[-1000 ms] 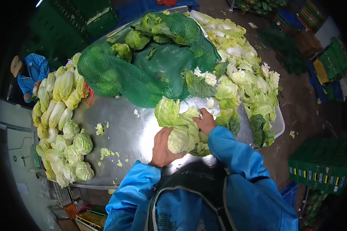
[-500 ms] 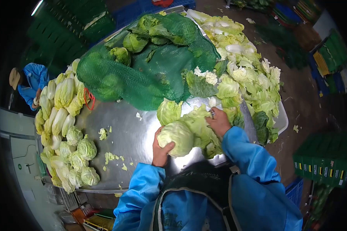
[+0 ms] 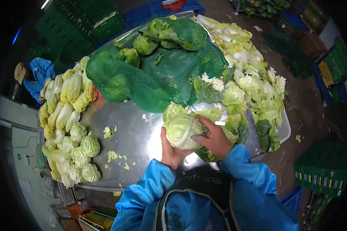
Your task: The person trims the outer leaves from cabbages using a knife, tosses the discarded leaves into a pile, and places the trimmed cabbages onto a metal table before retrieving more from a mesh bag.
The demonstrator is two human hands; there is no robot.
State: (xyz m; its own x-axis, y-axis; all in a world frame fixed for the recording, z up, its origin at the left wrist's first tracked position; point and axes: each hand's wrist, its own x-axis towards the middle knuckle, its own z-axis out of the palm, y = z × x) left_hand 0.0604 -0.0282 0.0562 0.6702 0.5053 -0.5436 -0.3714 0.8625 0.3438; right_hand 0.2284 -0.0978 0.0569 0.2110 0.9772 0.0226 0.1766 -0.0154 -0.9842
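Note:
A pale green cabbage head (image 3: 180,131) is held just above the steel table (image 3: 131,127), close to my chest. My left hand (image 3: 170,153) cups it from below and behind. From the right, my right hand (image 3: 214,138) lies on the head with its fingers spread over the leaves; something small and metallic shows at its knuckles. Loose outer leaves (image 3: 212,154) lie under my right hand.
A green mesh sack (image 3: 158,73) with untrimmed cabbages covers the table's far half. Discarded leaves (image 3: 254,88) are heaped along the right edge. Trimmed cabbage heads (image 3: 71,127) line the left edge. A person in blue (image 3: 36,75) stands at far left. Green crates (image 3: 322,169) sit on the floor.
My right hand has come back from the leaf heap onto the cabbage. The head has been turned and raised slightly, and peeled leaves now lie under my right hand.

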